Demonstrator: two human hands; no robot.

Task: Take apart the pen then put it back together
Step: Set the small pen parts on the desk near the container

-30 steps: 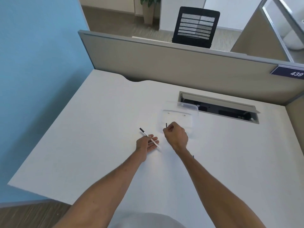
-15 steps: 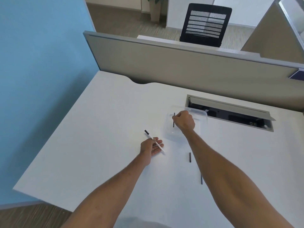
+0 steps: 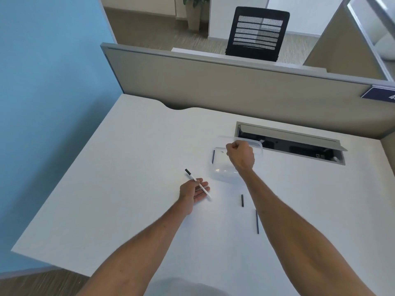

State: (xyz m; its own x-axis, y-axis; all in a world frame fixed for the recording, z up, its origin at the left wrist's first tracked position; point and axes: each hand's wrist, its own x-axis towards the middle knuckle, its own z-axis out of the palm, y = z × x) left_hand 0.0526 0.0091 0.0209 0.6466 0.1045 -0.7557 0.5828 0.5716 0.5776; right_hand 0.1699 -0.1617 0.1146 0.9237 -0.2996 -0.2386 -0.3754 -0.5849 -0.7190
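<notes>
My left hand (image 3: 193,192) rests palm-up on the white desk (image 3: 128,189) and holds the white pen barrel (image 3: 197,183), whose black end points far-left. My right hand (image 3: 240,155) hovers in a fist over a clear plastic container (image 3: 222,176); I see nothing between its fingers. A short dark pen piece (image 3: 213,156) lies inside the container by its left wall, apart from the hand. On the desk nearer me sit a short black piece (image 3: 242,200) and a thin dark refill (image 3: 257,222), just left of my right forearm.
An open cable hatch (image 3: 295,147) is cut into the desk right behind the container. A grey partition (image 3: 213,82) closes the far side and a blue wall (image 3: 42,103) the left. A black chair (image 3: 257,33) stands beyond the partition.
My right hand moved away from the left hand to above the container with a dark piece. That piece now lies in the container, apart from the fist. The left hand stayed put.
</notes>
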